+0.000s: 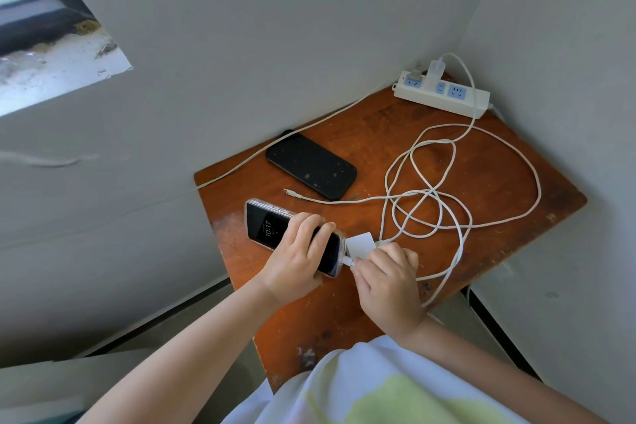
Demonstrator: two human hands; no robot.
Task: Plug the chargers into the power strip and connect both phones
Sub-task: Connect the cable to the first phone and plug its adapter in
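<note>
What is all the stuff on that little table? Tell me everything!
Table: one, reddish-brown wood, in the corner.
Power strip: one, white with blue sockets, far corner.
Plugged charger: one, white, in the strip.
Loose charger: one, white, beside the lit phone.
Cables: white, tangled mid-table.
Dark phone: one, black, lying flat.
Lit phone: one, clear case, near edge.
Left hand: holds the lit phone.
Right hand: pinches a plug at the phone's end.
</note>
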